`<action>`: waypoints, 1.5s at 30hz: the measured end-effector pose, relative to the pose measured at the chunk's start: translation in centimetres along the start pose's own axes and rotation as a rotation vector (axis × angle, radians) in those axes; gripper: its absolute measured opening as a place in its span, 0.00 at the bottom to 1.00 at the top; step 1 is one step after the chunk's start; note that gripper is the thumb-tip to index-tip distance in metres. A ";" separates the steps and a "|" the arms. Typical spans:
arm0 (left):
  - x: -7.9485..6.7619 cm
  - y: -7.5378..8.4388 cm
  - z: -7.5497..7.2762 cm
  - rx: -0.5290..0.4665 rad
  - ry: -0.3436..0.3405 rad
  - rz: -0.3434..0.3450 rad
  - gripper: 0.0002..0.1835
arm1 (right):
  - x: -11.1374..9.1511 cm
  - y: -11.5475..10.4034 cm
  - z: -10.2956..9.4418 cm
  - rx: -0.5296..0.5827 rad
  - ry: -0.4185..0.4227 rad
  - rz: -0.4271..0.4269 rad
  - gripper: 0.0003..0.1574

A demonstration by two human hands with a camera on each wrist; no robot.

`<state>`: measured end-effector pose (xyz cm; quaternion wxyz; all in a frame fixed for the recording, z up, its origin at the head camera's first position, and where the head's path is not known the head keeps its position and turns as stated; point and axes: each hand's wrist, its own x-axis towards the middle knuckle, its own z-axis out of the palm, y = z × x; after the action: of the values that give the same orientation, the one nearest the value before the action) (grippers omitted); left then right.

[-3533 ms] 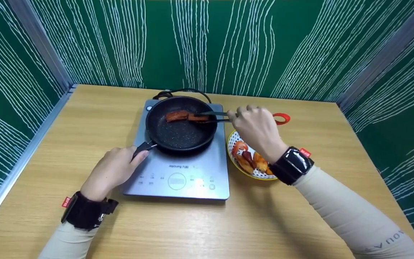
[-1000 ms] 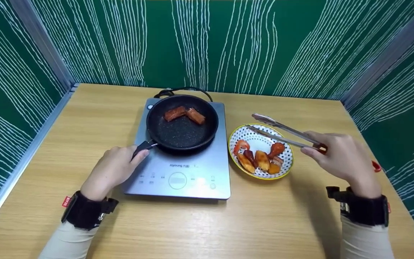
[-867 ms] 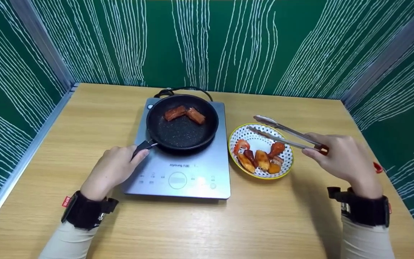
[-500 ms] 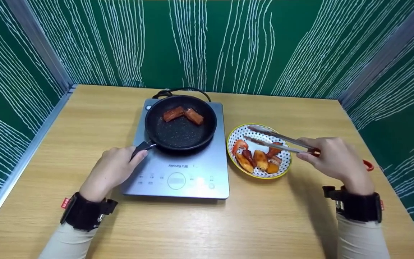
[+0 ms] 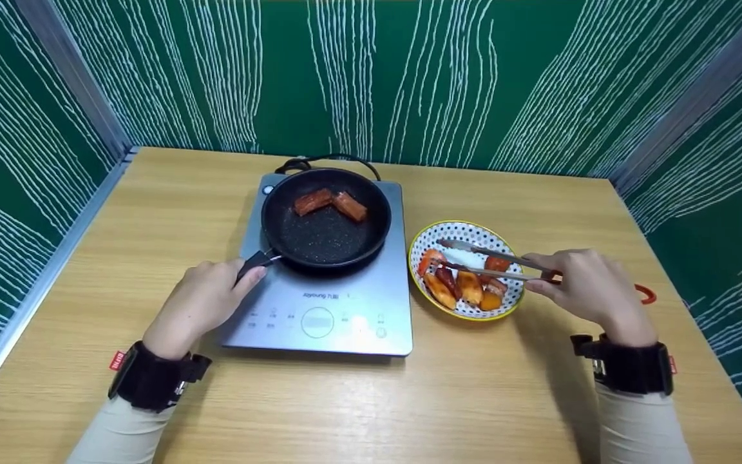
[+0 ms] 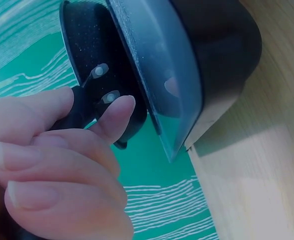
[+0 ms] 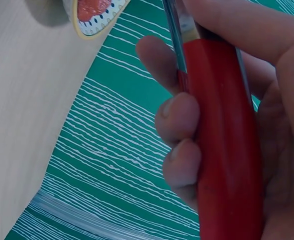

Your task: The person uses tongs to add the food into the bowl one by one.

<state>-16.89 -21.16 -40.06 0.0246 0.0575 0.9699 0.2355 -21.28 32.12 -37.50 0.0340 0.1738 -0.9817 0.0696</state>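
My left hand (image 5: 207, 299) grips the black handle (image 5: 256, 263) of a frying pan (image 5: 326, 241). Two browned pieces of meat (image 5: 349, 206) lie in the pan, towards its far side. In the right wrist view, fingers of my right hand (image 7: 179, 135) wrap the red handle of metal tongs (image 7: 222, 140). From the head view, the tongs' arms reach over a dotted bowl (image 5: 432, 231) with a yellow rim, their tips spread apart. The lower tip is right at a red tomato-like slice (image 5: 432, 259). Orange-yellow pieces (image 5: 469, 287) and a drumstick-shaped piece (image 5: 497, 263) lie there too.
The pan stands on a silver induction cooker (image 5: 358, 322), whose black cable (image 5: 345, 156) runs behind it. The bowl stands close to the cooker's right side on the wooden table (image 5: 371, 412). Green walls (image 5: 397, 84) with white lines enclose the back and sides.
Earlier the tongs held a piece of meat in the pan; they let it go there. My right hand then swung right and lowered the spread tongs into the bowl. The left hand keeps its grip.
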 end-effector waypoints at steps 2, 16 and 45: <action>0.0 0.0 0.0 -0.004 0.002 -0.001 0.24 | 0.1 0.0 0.2 -0.001 0.003 -0.001 0.28; 0.0 0.2 0.0 -0.002 0.008 0.008 0.24 | -0.2 0.8 0.2 -0.026 0.035 0.057 0.27; -0.1 0.1 0.0 0.014 0.028 0.022 0.24 | 0.4 -1.0 0.6 -0.110 0.065 -0.028 0.29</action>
<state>-16.82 -21.13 -40.02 0.0082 0.0650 0.9710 0.2298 -21.32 31.01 -37.93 0.0763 0.1828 -0.9800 0.0205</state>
